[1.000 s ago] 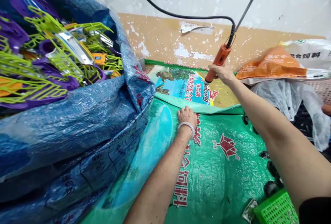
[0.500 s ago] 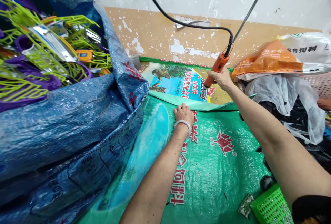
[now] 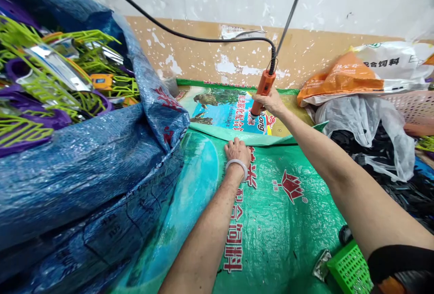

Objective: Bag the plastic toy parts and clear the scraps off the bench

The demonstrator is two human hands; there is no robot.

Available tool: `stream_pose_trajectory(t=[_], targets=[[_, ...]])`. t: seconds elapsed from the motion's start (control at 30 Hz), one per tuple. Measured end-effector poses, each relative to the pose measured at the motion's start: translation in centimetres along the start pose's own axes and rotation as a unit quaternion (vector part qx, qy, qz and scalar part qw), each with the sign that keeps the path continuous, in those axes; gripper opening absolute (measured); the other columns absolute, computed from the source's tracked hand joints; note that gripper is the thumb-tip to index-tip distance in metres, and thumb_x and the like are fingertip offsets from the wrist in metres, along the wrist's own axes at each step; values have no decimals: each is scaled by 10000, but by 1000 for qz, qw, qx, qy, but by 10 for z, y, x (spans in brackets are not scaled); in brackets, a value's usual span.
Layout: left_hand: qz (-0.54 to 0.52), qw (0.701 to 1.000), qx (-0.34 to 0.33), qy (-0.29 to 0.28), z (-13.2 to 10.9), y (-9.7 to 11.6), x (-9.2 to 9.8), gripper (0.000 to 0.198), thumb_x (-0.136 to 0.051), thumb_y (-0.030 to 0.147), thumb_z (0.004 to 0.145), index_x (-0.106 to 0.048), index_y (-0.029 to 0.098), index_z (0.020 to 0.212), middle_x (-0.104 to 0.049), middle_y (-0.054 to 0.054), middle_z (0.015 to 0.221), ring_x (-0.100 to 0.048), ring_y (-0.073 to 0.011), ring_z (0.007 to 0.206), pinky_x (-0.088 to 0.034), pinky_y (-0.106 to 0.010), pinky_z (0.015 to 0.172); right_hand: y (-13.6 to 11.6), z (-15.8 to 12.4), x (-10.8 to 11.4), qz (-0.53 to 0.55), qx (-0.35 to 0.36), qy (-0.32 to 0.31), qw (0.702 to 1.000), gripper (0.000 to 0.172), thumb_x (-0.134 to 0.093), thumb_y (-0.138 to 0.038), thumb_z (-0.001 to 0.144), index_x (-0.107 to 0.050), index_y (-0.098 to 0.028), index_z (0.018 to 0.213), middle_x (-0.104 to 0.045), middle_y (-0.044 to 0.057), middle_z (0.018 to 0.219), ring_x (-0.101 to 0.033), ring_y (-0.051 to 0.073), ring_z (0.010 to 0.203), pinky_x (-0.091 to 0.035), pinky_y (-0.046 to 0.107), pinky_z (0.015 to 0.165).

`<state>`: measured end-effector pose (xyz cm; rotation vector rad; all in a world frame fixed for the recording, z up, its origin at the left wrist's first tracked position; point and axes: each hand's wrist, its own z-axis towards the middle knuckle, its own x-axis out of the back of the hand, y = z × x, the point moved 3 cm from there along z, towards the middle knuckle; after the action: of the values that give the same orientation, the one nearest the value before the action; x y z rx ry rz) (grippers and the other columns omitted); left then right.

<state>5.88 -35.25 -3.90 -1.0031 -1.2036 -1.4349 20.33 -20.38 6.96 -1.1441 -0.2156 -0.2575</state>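
My right hand (image 3: pixel 271 101) is wrapped round an orange electric screwdriver (image 3: pixel 263 89), which hangs from a black cable (image 3: pixel 190 40) and a thin grey cord or spring. The tool is tilted, its dark lower end over a printed sack (image 3: pixel 220 104) by the wall. My left hand (image 3: pixel 238 151), with a pale bracelet on the wrist, lies on a green sack (image 3: pixel 271 221). Its fingers are slightly bent and apart, their tips at the pale folded edge (image 3: pixel 233 136); nothing shows in that hand.
At left a big blue woven sack (image 3: pixel 74 158) holds lime, purple and orange parts (image 3: pixel 50 72). On the right are an orange-and-white bag (image 3: pixel 342 74), a translucent plastic bag (image 3: pixel 359 117) with black pieces, and a pink basket (image 3: pixel 403 108). A green basket (image 3: pixel 349 267) stands low right.
The screwdriver and my right hand have shifted left and slightly down over the printed sack. My left hand stays at the green sack's fold. The whole view has shifted slightly.
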Motion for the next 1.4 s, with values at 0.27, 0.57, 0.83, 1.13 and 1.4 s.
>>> stream_pose_trajectory(t=[0.27,0.57,0.83,1.13,1.4], targets=[[0,1000,0,6,1,0,0,336,-442,313,982,-691,156,1145,-610,-140,1248,-509,-295,1182,-401,-440,1008,10,-12,49,3,-35,29,999,535,-774,-424,587,-405,-253,935,-491,-19,800,-537,186,734,-530,344,550],[-2,1000,2,11,3,1,0,327,-452,288,965,-696,150,1133,-614,-147,1238,-516,-301,1164,-414,-438,970,20,-21,73,-1,-38,67,997,563,-751,-421,554,-401,-255,962,-497,-31,802,-525,169,701,-473,295,510],[-19,1000,-3,18,7,-1,-5,337,-461,298,959,-699,132,1132,-609,-155,1236,-511,-315,1181,-402,-445,987,-12,-25,67,-11,-55,50,997,457,-723,-413,600,-408,-240,883,-507,-27,735,-520,155,631,-443,276,483],[-146,989,16,33,10,-5,9,321,-539,301,924,-696,199,1185,-586,-121,1341,-534,-325,1205,-425,-469,1015,-85,-27,71,1,-29,58,998,408,-731,-445,629,-485,-228,872,-591,10,756,-593,188,680,-470,273,487],[-691,709,140,12,26,1,-1,222,-567,120,819,-685,149,1005,-643,-109,1151,-646,-186,896,-519,-344,918,-132,-66,58,24,-39,66,997,509,-752,-498,617,-480,-240,960,-609,-1,781,-628,196,682,-482,268,453]])
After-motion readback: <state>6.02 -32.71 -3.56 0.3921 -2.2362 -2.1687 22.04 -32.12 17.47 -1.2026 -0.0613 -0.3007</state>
